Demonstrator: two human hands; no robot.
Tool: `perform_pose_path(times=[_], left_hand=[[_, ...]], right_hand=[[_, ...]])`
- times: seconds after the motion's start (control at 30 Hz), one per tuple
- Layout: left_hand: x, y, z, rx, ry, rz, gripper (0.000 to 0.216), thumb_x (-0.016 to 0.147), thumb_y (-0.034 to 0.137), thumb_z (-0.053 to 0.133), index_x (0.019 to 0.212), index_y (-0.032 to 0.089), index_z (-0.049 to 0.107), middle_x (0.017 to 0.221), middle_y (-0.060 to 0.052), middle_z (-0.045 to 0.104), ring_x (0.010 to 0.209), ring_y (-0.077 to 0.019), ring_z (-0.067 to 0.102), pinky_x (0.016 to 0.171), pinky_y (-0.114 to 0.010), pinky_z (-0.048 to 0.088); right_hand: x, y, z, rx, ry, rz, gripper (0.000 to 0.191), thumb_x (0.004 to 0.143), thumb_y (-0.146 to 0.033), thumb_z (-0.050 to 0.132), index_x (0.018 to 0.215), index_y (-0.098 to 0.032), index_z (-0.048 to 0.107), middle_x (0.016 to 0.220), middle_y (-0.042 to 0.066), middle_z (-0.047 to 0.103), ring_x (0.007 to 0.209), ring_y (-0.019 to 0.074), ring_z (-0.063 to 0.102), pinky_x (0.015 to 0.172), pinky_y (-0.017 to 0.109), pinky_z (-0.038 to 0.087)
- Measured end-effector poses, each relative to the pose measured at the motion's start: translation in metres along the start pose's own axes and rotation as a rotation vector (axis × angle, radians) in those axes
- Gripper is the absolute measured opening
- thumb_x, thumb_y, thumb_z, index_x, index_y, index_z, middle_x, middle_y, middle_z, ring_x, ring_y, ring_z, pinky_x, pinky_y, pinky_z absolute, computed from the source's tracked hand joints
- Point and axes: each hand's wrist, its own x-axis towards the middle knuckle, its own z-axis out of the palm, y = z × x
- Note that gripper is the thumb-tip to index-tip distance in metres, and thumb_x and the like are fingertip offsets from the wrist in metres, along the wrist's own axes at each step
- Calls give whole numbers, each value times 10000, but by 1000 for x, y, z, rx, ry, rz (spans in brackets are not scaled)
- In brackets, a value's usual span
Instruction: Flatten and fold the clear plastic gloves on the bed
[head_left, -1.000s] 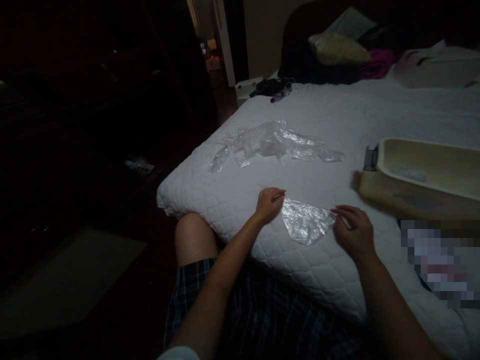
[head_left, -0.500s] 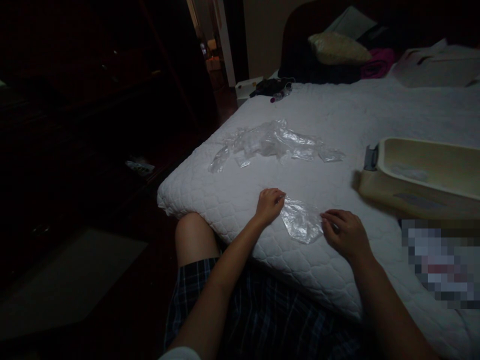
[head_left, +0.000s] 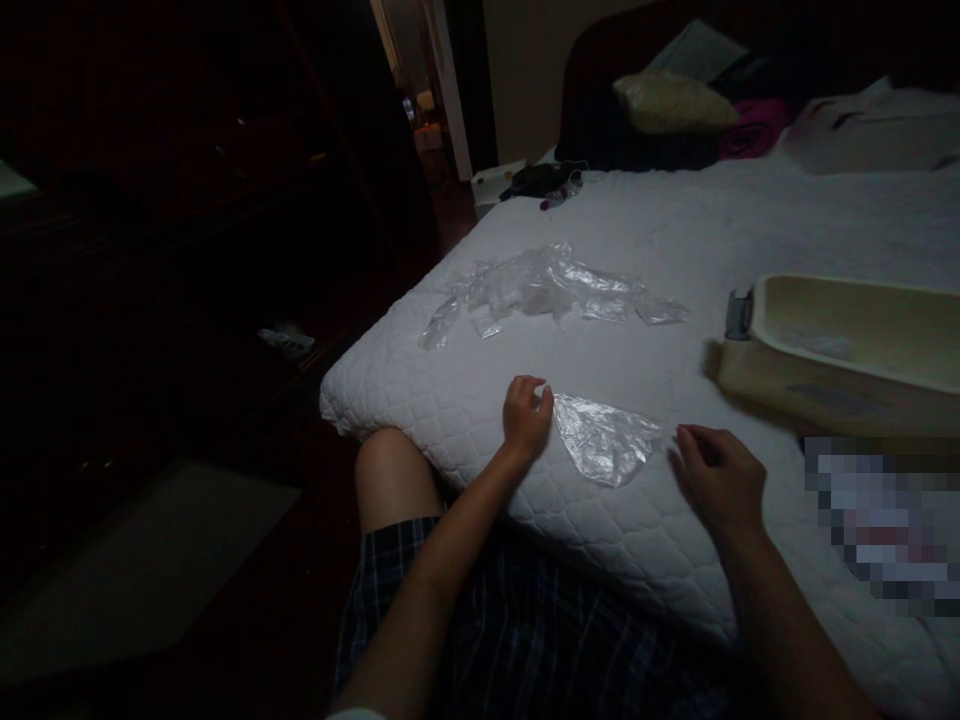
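A clear, crinkled plastic bag (head_left: 606,442) is spread between my two hands, low over the white quilted bed (head_left: 465,400). My left hand (head_left: 528,418) pinches its upper left corner between thumb and fingertips. At the opposite end, my right hand (head_left: 721,478) has thumb and forefinger closed at the bag's drawn-out right tip; the very contact is faint in the dim light. Farther back on the bed lies a loose pile of similar clear plastic bags (head_left: 525,285).
To the right stands a beige plastic bin (head_left: 795,375) with a grey latch and some clear plastic inside. A blurred-out item (head_left: 877,530) lies in front of it. Pillows (head_left: 675,102) and a pink roll (head_left: 754,128) are by the headboard. The bed's edge runs along my knees.
My hands have moved apart, the right one rightward and the left slightly leftward. The bag between them now looks wider, tapering to a point at each side.
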Motion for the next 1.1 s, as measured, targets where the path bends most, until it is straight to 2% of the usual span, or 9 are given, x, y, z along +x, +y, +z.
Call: perform_pose_path(times=[0.07, 0.17, 0.27, 0.4, 0.5, 0.67, 0.93, 1.1], left_hand=[[-4, 3, -7, 19, -45, -100, 167, 858, 281, 530, 766, 180, 626, 805, -19, 608, 727, -126, 564, 693, -244, 465], [-5, 5, -16, -1, -246, -238, 287, 853, 359, 530, 648, 175, 609, 642, 6, 584, 624, -119, 547, 614, -235, 426], [-2, 3, -22, -18, -448, -319, 295, 819, 416, 574, 671, 172, 648, 637, -6, 617, 611, -127, 569, 585, -238, 407], [7, -3, -20, -28, -580, -395, 275, 762, 434, 647, 710, 166, 682, 641, -20, 633, 577, -125, 565, 560, -238, 413], [11, -8, -14, -118, -620, -456, 224, 743, 374, 676, 705, 153, 677, 621, -11, 611, 538, -105, 541, 536, -228, 409], [13, -6, -11, -416, -612, -630, 112, 708, 227, 702, 734, 135, 644, 583, 27, 555, 486, -60, 488, 498, -192, 383], [14, 6, -16, -578, -596, -743, 307, 543, 196, 842, 737, 117, 617, 568, 32, 557, 521, -67, 522, 517, -181, 406], [12, 1, -15, -634, -597, -755, 339, 519, 163, 853, 767, 108, 629, 598, 28, 567, 568, -76, 549, 570, -197, 427]], right_hand=[[-1, 0, -1, 33, -34, 128, 269, 798, -468, 571, 814, -217, 669, 772, 54, 679, 694, 205, 627, 701, 356, 503], [-1, 2, 0, 49, -120, 270, 324, 767, -506, 587, 814, -204, 698, 750, 60, 703, 711, 233, 656, 709, 365, 510], [1, 5, 2, 47, -203, 276, 347, 742, -521, 605, 808, -200, 721, 764, 71, 720, 734, 252, 672, 716, 376, 514], [4, 10, 8, 25, -286, 259, 362, 721, -536, 620, 796, -201, 733, 757, 80, 728, 709, 261, 678, 647, 373, 511], [6, 11, 10, 39, -343, 279, 374, 709, -547, 627, 793, -199, 734, 753, 81, 730, 686, 255, 679, 595, 354, 500], [7, 7, 9, 124, -375, 339, 416, 671, -554, 659, 817, -169, 720, 740, 91, 724, 658, 242, 673, 572, 336, 495], [5, -4, 7, 171, -465, 418, 506, 640, -547, 670, 930, -133, 690, 798, 102, 712, 695, 222, 650, 599, 322, 475], [9, -7, 6, 235, -476, 409, 445, 589, -524, 693, 827, -150, 672, 745, 80, 691, 656, 205, 622, 597, 318, 463]])
